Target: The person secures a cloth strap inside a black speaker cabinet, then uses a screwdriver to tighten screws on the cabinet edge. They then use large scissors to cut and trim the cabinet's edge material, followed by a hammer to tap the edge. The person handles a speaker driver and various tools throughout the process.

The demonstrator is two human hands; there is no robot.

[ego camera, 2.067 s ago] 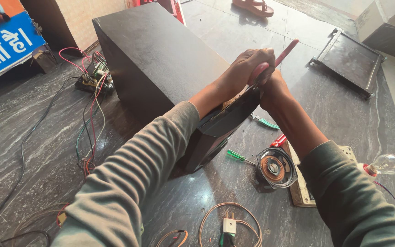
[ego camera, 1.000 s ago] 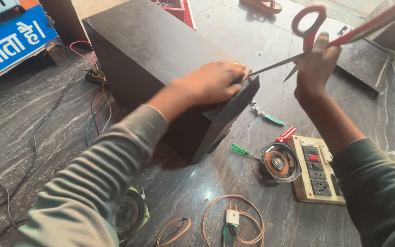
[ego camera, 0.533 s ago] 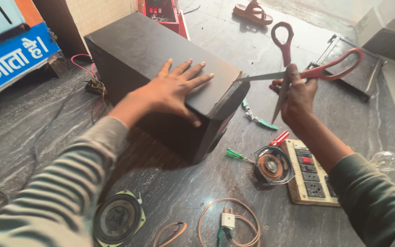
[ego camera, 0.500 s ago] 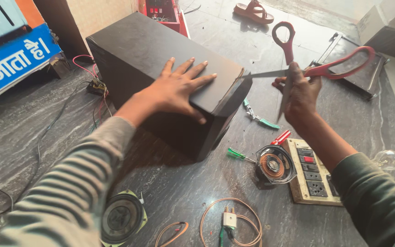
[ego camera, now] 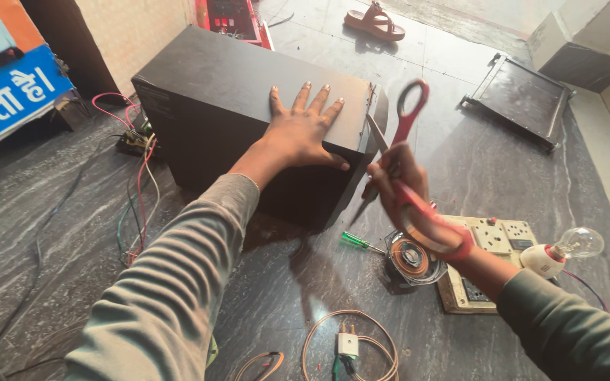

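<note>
Black and boxy, a large speaker cabinet point(ego camera: 234, 106) lies on its side on a dark stone floor point(ego camera: 58, 212), seen from above by a head camera. The person's left hand point(ego camera: 303, 127) rests flat on the cabinet's upper face near its right edge, palm down, fingers spread and pointing away, gripping nothing; the grey striped sleeve stretches back toward the camera. The right hand point(ego camera: 398, 176) is raised just beside the cabinet's right end, fingers curled around red-handled scissors point(ego camera: 395, 159). One handle loop stands above the hand, the other hangs below at the wrist, and the metal blades cross at the cabinet's edge. On the floor below that hand lie a small round speaker driver point(ego camera: 408, 258), a green screwdriver point(ego camera: 359, 243), a cream switchboard with sockets point(ego camera: 499, 243) and a clear light bulb in a holder point(ego camera: 566, 248). Coloured wires point(ego camera: 135, 169) trail at the cabinet's left
</note>
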